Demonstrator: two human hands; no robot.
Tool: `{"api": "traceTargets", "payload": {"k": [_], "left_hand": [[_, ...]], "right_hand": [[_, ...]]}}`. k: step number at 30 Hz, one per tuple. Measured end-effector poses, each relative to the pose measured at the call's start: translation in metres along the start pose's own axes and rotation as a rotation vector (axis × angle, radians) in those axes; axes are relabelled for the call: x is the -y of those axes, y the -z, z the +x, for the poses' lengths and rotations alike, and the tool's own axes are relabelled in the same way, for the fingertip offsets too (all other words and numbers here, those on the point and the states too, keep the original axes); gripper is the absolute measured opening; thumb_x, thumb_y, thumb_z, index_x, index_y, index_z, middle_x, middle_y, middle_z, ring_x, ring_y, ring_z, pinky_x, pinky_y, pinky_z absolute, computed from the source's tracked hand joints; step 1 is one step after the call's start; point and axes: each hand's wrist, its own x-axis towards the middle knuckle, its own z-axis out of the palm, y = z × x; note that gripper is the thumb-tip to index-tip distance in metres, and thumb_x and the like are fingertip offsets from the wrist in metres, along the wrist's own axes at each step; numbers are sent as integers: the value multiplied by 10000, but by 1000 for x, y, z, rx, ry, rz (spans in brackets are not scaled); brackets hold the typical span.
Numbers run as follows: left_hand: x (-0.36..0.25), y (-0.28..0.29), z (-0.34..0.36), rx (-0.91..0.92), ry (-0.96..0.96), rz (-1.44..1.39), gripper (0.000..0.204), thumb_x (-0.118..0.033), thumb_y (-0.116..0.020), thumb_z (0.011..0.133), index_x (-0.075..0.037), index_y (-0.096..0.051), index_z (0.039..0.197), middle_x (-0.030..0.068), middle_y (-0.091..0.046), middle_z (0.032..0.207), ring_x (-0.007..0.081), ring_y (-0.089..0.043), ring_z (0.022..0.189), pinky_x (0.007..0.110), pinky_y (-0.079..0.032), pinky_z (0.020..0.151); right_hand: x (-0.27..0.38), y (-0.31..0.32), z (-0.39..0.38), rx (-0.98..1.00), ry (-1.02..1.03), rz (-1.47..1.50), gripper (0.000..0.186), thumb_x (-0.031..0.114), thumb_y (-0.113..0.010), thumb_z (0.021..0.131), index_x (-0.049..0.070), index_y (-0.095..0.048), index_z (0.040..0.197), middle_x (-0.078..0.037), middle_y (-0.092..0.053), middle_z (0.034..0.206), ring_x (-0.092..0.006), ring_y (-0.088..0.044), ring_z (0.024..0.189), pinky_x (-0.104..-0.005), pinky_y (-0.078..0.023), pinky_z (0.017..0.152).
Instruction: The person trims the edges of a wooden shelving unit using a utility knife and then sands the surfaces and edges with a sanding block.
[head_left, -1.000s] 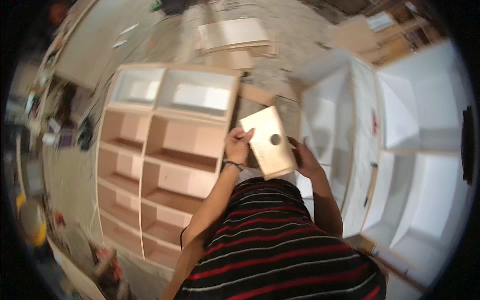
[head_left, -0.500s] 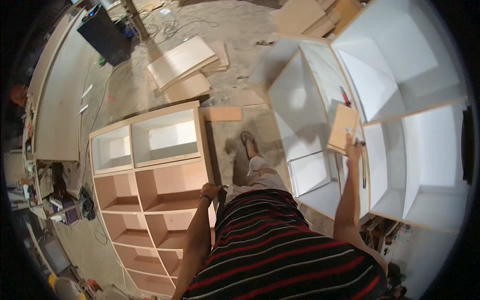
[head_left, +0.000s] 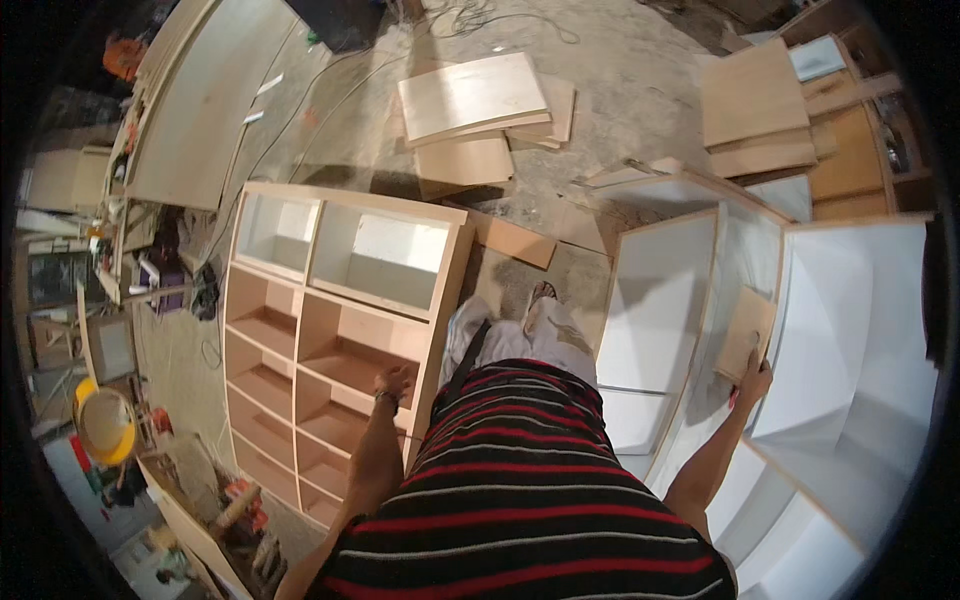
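My right hand (head_left: pixel 755 380) grips a small light-brown wooden panel (head_left: pixel 746 333) by its near end. A pale round spot shows on the panel's face. Something small and red (head_left: pixel 733 398) shows beside that hand; I cannot make out what it is. The panel is over the edge of a white-lined cabinet (head_left: pixel 655 300) on my right. My left hand (head_left: pixel 394 381), fingers loosely apart and nothing visible in them, hovers over the near side of a wooden shelf unit (head_left: pixel 437 290) on my left. That unit has several pinkish-brown compartments and two white ones at its far end.
Flat boards (head_left: pixel 475 95) lie stacked on the floor ahead, with a loose brown board (head_left: pixel 515 241) near my feet. More panels (head_left: pixel 755 100) lean at the far right. Cables (head_left: pixel 345 90) cross the floor. A yellow round object (head_left: pixel 105 425) and clutter line the left.
My view has turned and moved forward. My left hand has come off the shelf unit's side edge. My right hand still grips the panel, now farther right over the cabinet.
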Motion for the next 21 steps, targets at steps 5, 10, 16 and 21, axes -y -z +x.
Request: {"api": "traceTargets", "payload": {"k": [5, 10, 16, 21], "left_hand": [[-47, -73, 9, 43, -370, 431, 379, -251, -697, 939, -28, -697, 1246, 161, -772, 1136, 290, -745, 926, 472, -603, 789], [-145, -144, 13, 132, -390, 317, 440, -458, -749, 871, -73, -790, 1081, 156, -790, 998, 264, -758, 932, 419, -594, 796], [-253, -124, 136, 90, -135, 97, 293, -322, -730, 943, -80, -773, 1102, 138, -781, 940, 265, -745, 831, 387, -599, 712], [-483, -167, 105, 157, -218, -340, 367, -279, -792, 921, 29, -725, 1109, 165, -762, 982, 238, -710, 845, 353, -583, 732]], "right_hand": [[34, -36, 20, -450, 104, -543, 445, 402, -680, 994, -10, -739, 1150, -180, -739, 1099, -306, -686, 1005, -448, -546, 876], [165, -41, 42, -494, 171, -133, 353, 314, -610, 1069, 11, -745, 1188, -120, -755, 995, -255, -701, 856, -370, -566, 777], [388, -228, -14, 273, 749, 566, 249, -28, -551, 904, 0, -706, 1096, -65, -665, 859, -131, -599, 729, -301, -530, 713], [614, -330, -4, 392, 1164, 225, 210, -79, -514, 854, -21, -670, 982, -110, -585, 786, -218, -552, 684, -325, -496, 728]]}}
